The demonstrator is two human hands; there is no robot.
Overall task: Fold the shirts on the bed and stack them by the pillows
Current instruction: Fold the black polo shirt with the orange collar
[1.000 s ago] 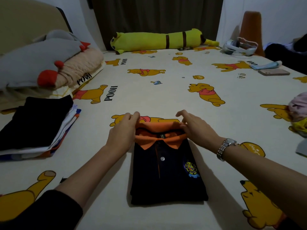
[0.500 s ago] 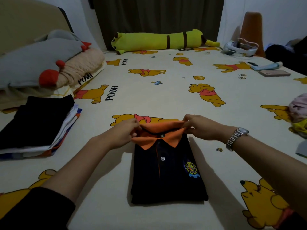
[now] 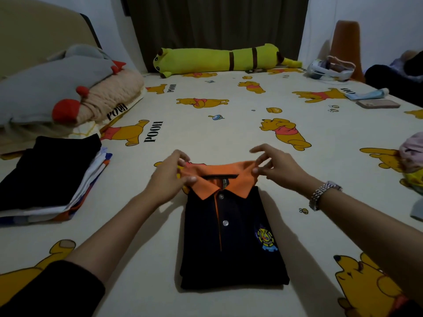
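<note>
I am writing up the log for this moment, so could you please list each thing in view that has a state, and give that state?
Polo shirt: folded, flat on the bed, buttoned, collar up top.
Orange collar: pinched at both ends.
Left hand: pinches the collar's left end.
Right hand: pinches the collar's right end, other fingers spread.
Stack of shirts: folded, piled beside the pillows.
Phone: lying flat.
Curtain: drawn.

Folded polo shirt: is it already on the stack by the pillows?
No, the polo shirt lies on the sheet in front of the person, apart from the stack at left.
</note>
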